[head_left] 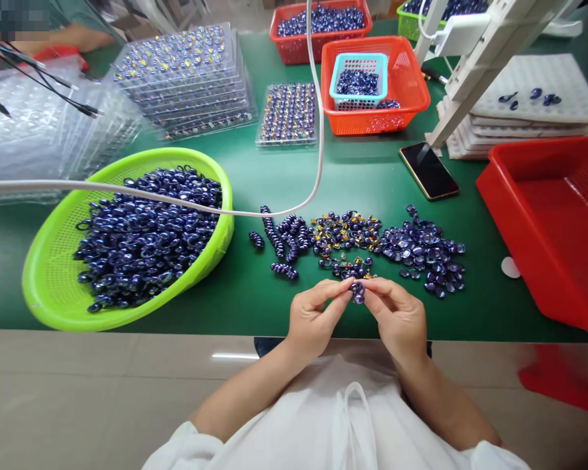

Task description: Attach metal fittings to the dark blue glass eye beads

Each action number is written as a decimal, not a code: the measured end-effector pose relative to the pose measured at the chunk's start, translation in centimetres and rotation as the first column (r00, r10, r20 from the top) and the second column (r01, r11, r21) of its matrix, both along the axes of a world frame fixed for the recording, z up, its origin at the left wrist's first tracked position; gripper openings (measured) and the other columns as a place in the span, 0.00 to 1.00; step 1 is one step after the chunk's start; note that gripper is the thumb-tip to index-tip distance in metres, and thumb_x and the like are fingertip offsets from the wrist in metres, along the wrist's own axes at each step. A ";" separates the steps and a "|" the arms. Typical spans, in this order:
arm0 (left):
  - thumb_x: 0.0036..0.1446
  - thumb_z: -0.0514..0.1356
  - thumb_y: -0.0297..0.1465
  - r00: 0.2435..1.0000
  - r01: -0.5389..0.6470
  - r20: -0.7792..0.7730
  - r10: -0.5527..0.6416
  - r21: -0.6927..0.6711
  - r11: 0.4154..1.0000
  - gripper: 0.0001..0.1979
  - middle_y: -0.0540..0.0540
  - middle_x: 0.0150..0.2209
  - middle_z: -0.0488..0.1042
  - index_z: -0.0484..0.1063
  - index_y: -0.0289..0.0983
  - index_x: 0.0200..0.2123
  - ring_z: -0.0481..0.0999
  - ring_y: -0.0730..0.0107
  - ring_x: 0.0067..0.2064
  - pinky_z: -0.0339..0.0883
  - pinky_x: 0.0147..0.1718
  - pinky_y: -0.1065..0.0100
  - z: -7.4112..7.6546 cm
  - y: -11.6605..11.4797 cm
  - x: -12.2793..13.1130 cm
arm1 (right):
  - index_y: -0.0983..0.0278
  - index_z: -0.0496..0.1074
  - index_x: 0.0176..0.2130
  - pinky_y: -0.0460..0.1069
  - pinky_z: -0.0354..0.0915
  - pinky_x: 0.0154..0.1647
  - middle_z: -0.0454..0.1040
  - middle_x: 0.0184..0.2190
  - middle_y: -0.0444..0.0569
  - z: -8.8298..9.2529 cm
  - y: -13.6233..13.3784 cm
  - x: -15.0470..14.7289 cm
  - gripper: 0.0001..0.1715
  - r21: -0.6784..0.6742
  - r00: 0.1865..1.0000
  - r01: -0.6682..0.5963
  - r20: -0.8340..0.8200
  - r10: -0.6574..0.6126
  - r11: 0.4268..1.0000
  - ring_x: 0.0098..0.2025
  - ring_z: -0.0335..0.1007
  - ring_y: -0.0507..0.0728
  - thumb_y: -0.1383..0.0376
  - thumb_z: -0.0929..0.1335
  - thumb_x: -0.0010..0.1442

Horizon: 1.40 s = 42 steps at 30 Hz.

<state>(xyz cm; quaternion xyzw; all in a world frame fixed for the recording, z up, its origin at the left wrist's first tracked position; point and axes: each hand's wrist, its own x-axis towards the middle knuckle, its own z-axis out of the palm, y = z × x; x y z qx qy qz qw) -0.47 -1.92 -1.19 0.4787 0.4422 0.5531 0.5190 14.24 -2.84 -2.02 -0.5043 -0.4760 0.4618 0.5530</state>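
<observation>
Between my two hands, near the table's front edge, is a small shiny purple-blue part with a rounded end. My left hand pinches it from the left with thumb and forefinger. From the other side my right hand also pinches it; fingertips cover much of it. Just beyond lie loose small parts with yellow and gold pieces. To their right spreads a pile of flat glossy purple caps. On the left are dark blue ring-like parts nested in short rows.
A lime-green basket full of dark blue parts stands left. A white cable loops above the table. Behind are stacked clear trays and an orange basket. A phone and red bin sit right. Another person's arm shows upper left.
</observation>
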 end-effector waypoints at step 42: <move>0.61 0.61 0.24 0.980 0.095 -0.189 -0.060 0.183 0.978 0.10 0.42 0.39 0.81 0.79 0.39 0.44 0.80 0.65 0.38 0.74 0.40 0.65 -0.3 -0.8 -0.4 | 0.59 0.77 0.44 0.45 0.75 0.25 0.76 0.30 0.43 -0.1 -0.3 0.0 0.10 -0.128 0.965 -0.220 -0.176 0.196 0.967 0.24 0.73 0.50 0.59 0.71 0.63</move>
